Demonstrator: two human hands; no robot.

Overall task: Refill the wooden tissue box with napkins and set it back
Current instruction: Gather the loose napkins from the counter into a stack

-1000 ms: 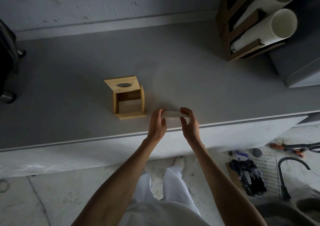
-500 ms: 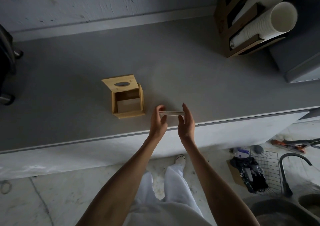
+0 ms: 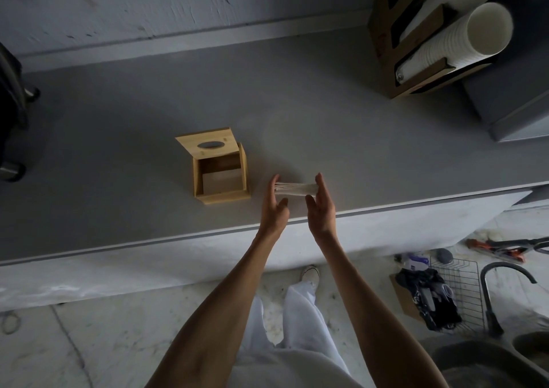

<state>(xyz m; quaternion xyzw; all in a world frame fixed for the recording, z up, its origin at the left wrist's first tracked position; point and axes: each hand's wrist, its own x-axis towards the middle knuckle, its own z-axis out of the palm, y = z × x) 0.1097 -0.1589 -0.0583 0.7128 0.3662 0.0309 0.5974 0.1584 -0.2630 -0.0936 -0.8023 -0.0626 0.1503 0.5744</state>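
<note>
A grey counter [image 3: 326, 114] runs under a scuffed wall, and near its front edge a stack of napkins [image 3: 294, 188] is pressed between the flat, extended fingers of the left hand [image 3: 274, 206] and right hand [image 3: 320, 206], palms facing each other. At nine o'clock from the stack, just beside it, stands the wooden tissue box [image 3: 219, 177], lid [image 3: 208, 145] tipped back, some paper inside; a cup dispenser [image 3: 430, 37] sits at two o'clock, well apart.
</note>
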